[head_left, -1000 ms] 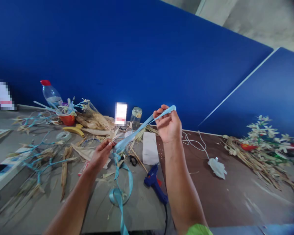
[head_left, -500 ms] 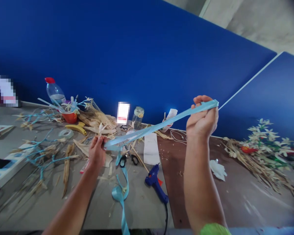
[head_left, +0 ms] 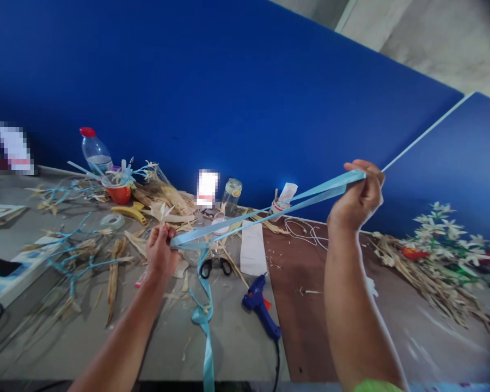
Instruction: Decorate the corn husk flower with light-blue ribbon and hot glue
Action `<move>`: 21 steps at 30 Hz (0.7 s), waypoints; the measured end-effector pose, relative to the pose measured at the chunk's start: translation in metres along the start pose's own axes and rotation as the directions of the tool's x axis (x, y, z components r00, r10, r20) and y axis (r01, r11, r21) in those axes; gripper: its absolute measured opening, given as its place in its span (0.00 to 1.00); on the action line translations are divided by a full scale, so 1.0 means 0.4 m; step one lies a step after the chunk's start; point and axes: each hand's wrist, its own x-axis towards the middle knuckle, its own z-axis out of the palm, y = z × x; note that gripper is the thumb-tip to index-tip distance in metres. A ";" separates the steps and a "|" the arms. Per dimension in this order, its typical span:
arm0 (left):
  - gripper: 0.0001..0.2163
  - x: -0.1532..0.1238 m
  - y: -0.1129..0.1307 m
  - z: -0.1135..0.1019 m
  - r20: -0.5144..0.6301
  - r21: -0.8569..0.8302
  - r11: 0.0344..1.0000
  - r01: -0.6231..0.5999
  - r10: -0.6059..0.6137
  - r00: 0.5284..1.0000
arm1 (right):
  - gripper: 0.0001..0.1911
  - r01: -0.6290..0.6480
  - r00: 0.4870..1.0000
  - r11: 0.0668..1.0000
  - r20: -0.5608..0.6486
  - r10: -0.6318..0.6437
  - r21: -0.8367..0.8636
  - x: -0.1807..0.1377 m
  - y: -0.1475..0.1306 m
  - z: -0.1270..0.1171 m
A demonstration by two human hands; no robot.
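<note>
Head view: trailing a loose tail of ribbon [head_left: 208, 359] down over the table [head_left: 85, 332], close in. Pinching it in the left hand [head_left: 161, 253], low, just above the scissors [head_left: 214, 267]. Stretching it taut, doubled, up and rightward. Clamping the far end in the right hand [head_left: 355, 201], raised high, well apart from the left.

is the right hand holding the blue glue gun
No, the glue gun lies on the table between the forearms, while the right hand grips the light blue ribbon.
</note>
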 end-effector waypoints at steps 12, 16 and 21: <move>0.11 -0.005 0.004 0.007 0.029 0.033 0.996 0.083 -0.084 0.996 | 0.17 -0.305 0.809 0.916 0.436 0.394 -0.262 -0.068 0.141 -0.034; 0.08 -0.007 0.011 0.010 0.080 -0.056 0.982 0.181 -0.177 0.981 | 0.33 -0.279 0.338 0.911 0.857 0.389 -0.304 -0.127 0.058 -0.029; 0.06 -0.005 0.006 0.004 0.139 -0.094 0.964 0.249 -0.235 0.962 | 0.27 -0.314 -0.216 0.940 0.974 0.069 -0.136 -0.214 -0.119 0.020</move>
